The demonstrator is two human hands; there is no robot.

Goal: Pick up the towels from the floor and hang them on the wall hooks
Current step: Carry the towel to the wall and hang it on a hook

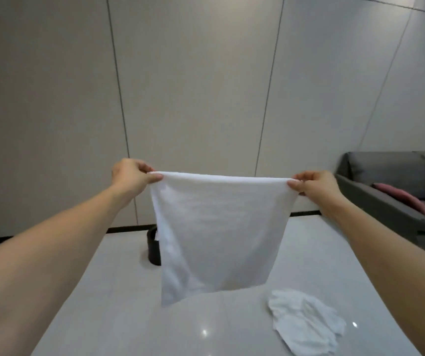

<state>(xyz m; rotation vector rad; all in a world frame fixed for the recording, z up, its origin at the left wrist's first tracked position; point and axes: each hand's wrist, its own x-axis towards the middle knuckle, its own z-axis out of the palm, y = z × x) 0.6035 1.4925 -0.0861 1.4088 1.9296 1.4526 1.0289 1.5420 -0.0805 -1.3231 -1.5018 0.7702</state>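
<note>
A white towel (216, 227) hangs spread out in front of me, stretched flat between both hands. My left hand (133, 176) pinches its top left corner and my right hand (314, 186) pinches its top right corner. The towel's lower edge hangs free above the glossy white floor (119, 291). A second white towel (306, 321) lies crumpled on the floor at the lower right. No wall hooks show on the panelled wall (193, 86) ahead.
A black cylindrical bin (153, 246) stands on the floor near the wall, partly hidden behind the held towel. A grey sofa (391, 191) with pink cushions (406, 199) stands at the right. A dark skirting line runs along the wall's base.
</note>
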